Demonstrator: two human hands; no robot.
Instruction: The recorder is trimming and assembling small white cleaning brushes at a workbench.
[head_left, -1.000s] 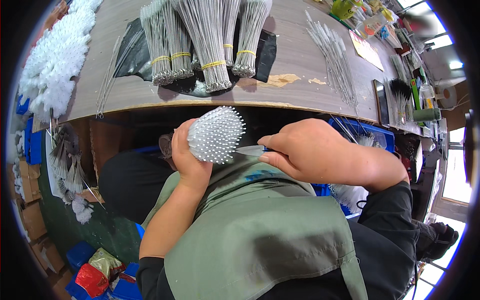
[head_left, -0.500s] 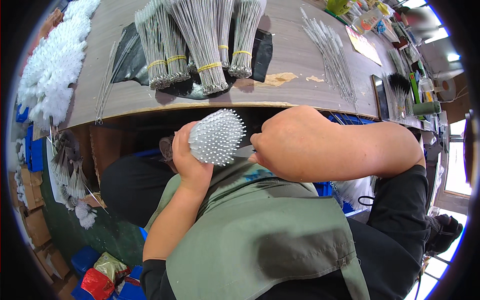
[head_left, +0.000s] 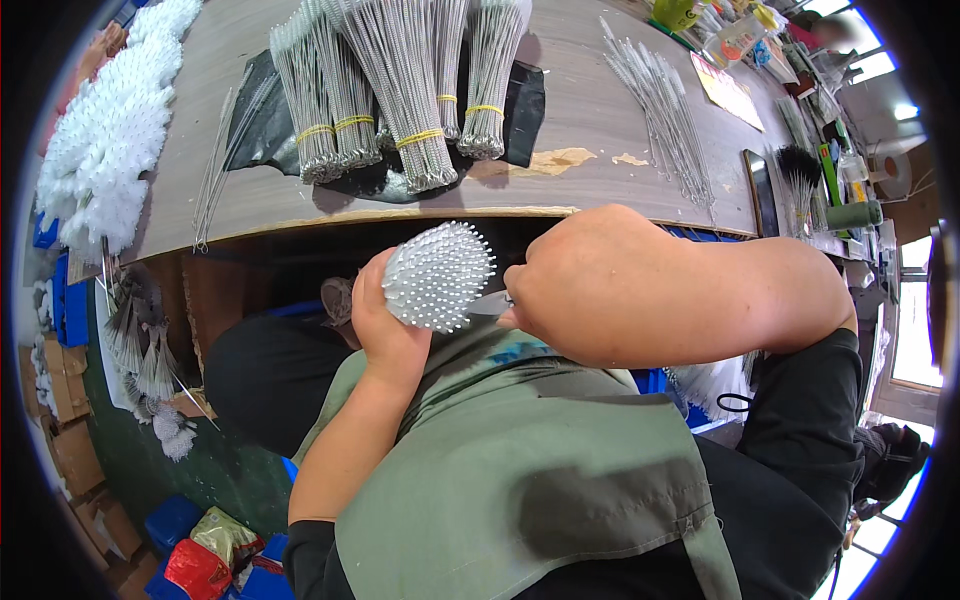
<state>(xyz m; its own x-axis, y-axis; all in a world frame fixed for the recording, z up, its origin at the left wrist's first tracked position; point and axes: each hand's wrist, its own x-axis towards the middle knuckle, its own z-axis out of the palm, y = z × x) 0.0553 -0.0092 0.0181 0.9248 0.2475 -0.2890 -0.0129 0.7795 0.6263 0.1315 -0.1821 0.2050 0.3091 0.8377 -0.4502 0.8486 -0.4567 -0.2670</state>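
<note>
My left hand (head_left: 388, 318) is wrapped round a thick bundle of white-tipped bristle brushes (head_left: 437, 275), held above my lap just off the table edge. The bundle's round, dotted end faces up and to the right; its lower part is hidden. Close on its right, my right hand (head_left: 575, 280) is closed in a fist, back of the hand upward. From its fingers a thin grey blade (head_left: 490, 303) points left at the bundle's side; the rest of that tool is hidden in the fist. Whether the blade touches the bundle I cannot tell.
On the table (head_left: 570, 190), wire-stemmed brush bundles (head_left: 412, 110) with yellow bands lie on a black sheet (head_left: 525, 110). Loose wire brushes (head_left: 660, 110) and a phone (head_left: 760, 194) lie to the right. A white brush pile (head_left: 105, 140) covers the left end.
The view has shifted very slightly. My left hand and the bundle have moved a little to the right; both grips and the blade look the same.
</note>
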